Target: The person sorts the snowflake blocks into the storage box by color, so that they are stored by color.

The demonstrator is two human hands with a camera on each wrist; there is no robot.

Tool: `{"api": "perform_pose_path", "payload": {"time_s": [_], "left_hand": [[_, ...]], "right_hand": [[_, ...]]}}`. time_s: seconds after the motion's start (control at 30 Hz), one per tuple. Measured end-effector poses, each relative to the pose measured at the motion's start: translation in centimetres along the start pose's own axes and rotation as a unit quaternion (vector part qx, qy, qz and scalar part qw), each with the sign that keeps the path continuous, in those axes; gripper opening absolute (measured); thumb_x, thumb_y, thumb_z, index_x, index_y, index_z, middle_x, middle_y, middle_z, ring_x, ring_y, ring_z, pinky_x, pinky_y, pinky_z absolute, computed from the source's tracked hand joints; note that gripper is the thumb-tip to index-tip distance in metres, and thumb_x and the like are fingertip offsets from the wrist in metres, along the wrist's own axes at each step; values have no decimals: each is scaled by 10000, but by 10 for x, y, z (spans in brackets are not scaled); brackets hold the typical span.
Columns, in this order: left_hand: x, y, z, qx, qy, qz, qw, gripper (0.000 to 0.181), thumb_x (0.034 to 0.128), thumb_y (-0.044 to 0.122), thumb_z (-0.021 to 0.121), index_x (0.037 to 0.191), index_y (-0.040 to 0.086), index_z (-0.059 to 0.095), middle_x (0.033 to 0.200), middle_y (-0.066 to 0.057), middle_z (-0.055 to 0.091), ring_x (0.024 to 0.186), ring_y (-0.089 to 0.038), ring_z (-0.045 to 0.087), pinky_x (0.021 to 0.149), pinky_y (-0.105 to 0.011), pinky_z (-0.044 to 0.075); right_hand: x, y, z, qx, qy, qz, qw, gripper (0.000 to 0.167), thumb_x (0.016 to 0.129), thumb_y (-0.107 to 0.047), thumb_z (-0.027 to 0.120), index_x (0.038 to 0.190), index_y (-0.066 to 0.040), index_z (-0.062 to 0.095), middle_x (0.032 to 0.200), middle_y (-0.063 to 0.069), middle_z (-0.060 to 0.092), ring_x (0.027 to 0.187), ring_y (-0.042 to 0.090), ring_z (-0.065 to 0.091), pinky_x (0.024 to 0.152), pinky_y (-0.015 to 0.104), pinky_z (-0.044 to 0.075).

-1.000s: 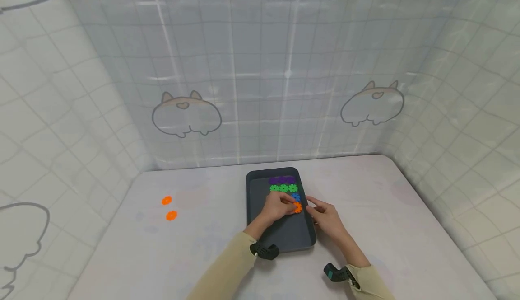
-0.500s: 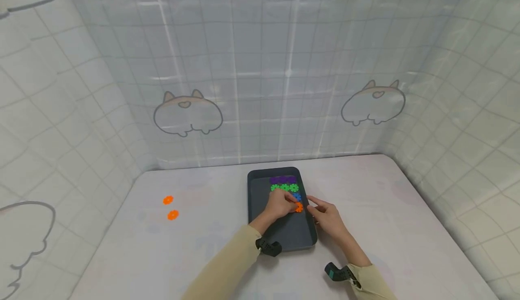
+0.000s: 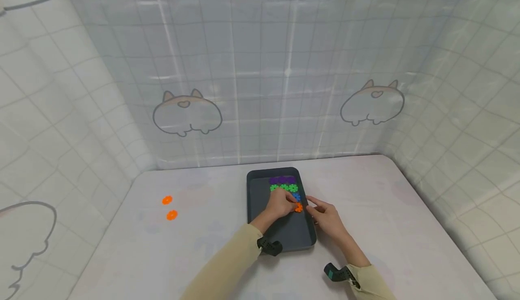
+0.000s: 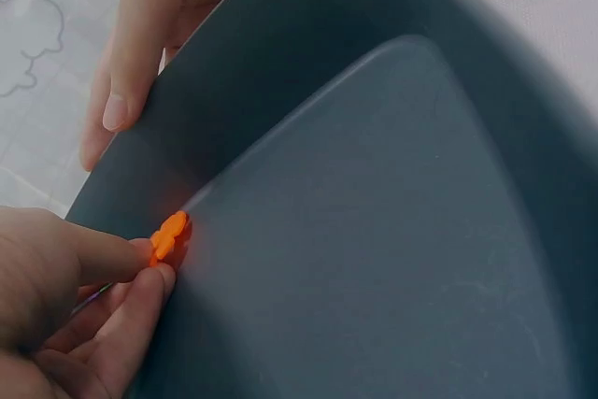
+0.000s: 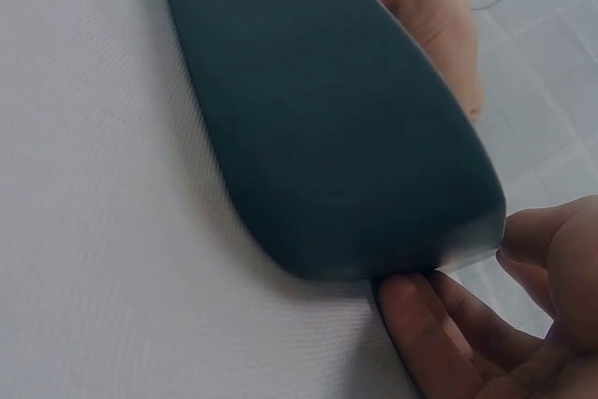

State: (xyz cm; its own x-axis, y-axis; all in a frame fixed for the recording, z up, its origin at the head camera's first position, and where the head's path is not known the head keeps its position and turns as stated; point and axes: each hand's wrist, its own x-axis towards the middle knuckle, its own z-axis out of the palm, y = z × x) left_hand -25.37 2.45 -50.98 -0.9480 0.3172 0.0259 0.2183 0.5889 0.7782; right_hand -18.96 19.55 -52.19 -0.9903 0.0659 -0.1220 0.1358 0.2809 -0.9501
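Note:
Inside a dark grey tray [image 3: 290, 234], the thumb and fingers of my left hand [image 3: 278, 204] pinch an orange flower-shaped disc [image 3: 299, 207] near the right wall. The left wrist view shows this disc [image 4: 171, 235] tilted up between the fingertips. Just beyond it lies a blue disc [image 3: 297, 197], with a row of green discs [image 3: 293, 188] and a row of purple discs [image 3: 282, 180] farther back. My left hand hides part of the blue row. My right hand [image 3: 328, 219] touches the tray's right wall from outside, its fingertips [image 5: 408, 296] against the wall [image 5: 327, 137].
Two more orange discs [image 3: 167, 199] lie on the white-covered table [image 3: 195, 250], left of the tray. Cloth walls with a grid pattern [image 3: 260, 110] rise behind and at both sides. Each wrist wears a black strap-on device [image 3: 341, 274].
My left forearm has shifted slightly to the right, while the fingers stay on the orange disc. The right hand and the tray look unmoved.

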Motion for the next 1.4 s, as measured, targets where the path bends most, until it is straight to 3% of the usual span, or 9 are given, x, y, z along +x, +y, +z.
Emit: {"api": "perform_pose_path", "payload": {"time_s": [0.5,0.7,0.93,1.1,1.3,1.4], "left_hand": [[3,-1,-1,152,-129,147,9997,46,799,40,761,833,39,791,740,7,708,642,-64,603,563,-217,528],[3,2,-3,97,-132,46,9999,49,807,43,758,842,34,790,733,7,704,623,-59,597,549,-210,524],[5,4,-4,167,-73,224,9996,37,790,38,757,807,23,786,638,44,678,573,-44,586,524,-203,506],[4,7,-5,215,-46,112,9997,45,789,50,771,814,15,784,633,43,676,578,-48,589,534,-205,511],[1,6,-9,-50,25,59,10000,37,800,62,757,802,40,787,622,56,667,558,-51,592,525,-215,512],[-3,7,-22,-446,69,123,9989,68,805,73,760,848,24,779,646,46,671,556,-61,610,522,-229,519]], "right_hand": [[3,-4,-2,27,-67,22,10000,400,953,-182,641,1348,-133,600,907,120,666,691,224,615,577,297,531],[5,-6,-3,20,-75,6,10000,396,951,-173,642,1343,-128,604,884,110,657,684,225,613,575,306,529],[6,-10,-4,27,-76,51,10000,395,951,-166,640,1342,-134,605,872,107,660,679,225,622,568,319,536],[6,-12,-6,-11,-71,56,10000,393,949,-173,644,1338,-132,609,868,107,659,679,224,622,572,317,538],[7,-11,-6,-139,-59,39,9999,389,950,-168,641,1337,-130,610,860,107,659,668,225,598,570,305,526],[7,-10,-7,-144,-83,77,9998,390,953,-167,638,1340,-132,607,857,108,654,666,227,581,567,302,516]]}}
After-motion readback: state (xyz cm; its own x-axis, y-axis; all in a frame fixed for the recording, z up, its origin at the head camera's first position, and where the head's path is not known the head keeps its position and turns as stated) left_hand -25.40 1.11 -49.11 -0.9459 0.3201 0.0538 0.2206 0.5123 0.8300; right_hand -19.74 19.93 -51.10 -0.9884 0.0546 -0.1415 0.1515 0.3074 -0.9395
